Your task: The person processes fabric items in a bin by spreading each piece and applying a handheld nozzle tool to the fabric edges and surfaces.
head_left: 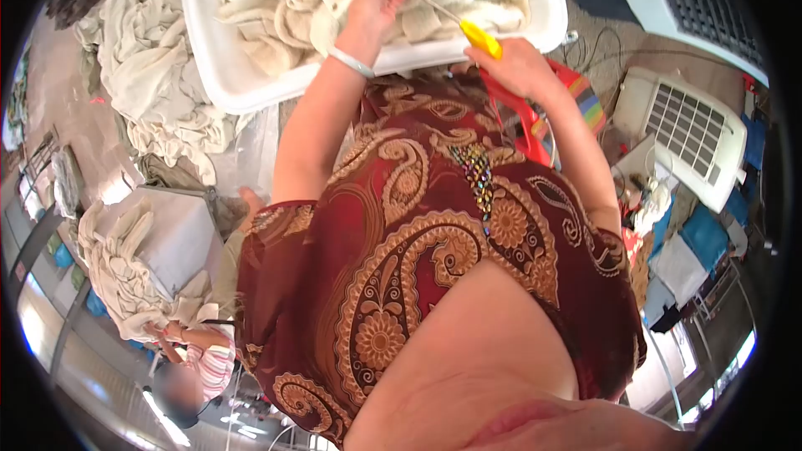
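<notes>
My left hand [373,10], with a pale band on its wrist, is closed above the cream cloth [292,12]; what its fingers pinch is too small to tell. Beside those fingers lies the tip end of a thin metal tool with a yellow handle [481,38]. My right hand [516,68] grips the back end of that handle near the front rim of a white tub [230,100]. Cream cloth fills the tub in loose folds. Where the tool's tip meets the fingers is hard to make out.
A heap of cream cloth [154,58] lies left of the tub. Red striped material [585,98] is under my right forearm. A grilled white panel [689,129] stands at right. Another person in a striped top [209,363] handles cloth at lower left, near a grey box [171,238].
</notes>
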The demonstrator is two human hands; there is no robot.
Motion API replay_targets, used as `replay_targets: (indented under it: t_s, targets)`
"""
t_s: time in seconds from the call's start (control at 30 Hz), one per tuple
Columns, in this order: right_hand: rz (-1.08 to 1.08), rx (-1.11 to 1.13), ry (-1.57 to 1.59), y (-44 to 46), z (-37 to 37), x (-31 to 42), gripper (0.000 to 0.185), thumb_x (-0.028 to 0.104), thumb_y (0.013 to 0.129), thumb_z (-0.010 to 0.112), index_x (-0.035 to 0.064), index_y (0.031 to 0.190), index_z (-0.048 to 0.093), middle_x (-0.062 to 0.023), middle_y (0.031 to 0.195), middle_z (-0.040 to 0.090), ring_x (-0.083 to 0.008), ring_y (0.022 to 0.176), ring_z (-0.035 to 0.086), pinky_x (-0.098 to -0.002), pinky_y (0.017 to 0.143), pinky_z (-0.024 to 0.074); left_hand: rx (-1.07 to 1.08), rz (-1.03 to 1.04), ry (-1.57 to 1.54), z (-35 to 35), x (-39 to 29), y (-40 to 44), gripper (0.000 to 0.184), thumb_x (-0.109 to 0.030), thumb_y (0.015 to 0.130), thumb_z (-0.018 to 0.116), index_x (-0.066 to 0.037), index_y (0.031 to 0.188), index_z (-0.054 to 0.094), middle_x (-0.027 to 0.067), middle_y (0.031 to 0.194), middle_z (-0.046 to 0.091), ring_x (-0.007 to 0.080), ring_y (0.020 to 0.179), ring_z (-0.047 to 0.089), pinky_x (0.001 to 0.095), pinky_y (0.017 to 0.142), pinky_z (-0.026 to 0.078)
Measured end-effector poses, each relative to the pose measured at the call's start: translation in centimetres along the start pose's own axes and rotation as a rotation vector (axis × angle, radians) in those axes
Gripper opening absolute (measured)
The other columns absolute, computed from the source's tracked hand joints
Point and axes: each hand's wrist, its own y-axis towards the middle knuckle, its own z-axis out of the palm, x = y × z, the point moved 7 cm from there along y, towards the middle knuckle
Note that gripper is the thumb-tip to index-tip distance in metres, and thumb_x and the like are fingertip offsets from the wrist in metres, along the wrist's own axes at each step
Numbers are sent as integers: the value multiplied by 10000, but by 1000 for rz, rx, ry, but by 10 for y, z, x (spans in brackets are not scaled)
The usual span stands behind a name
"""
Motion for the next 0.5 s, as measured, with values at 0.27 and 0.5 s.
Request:
replay_targets:
  t_s: [0.27, 0.5]
  targets:
    - [22, -2, -26, 4, 6, -6, 634, 555, 772, 413, -47, 679, 590, -235, 650, 562, -382, 686, 550, -428, 646, 429, 36, 29, 3, 4, -4, 1, 187, -55, 814, 466, 66, 950, 422, 204, 888, 521, 279, 791, 553, 305, 637, 504]
    - [33, 7, -29, -1, -2, -2, 569, 532, 788, 401, 3, 732, 603, -211, 650, 568, -375, 681, 549, -424, 648, 421, 4, 9, -54, 4, -1, -1, 190, -54, 808, 479, 67, 947, 433, 197, 908, 509, 263, 789, 549, 295, 646, 507]
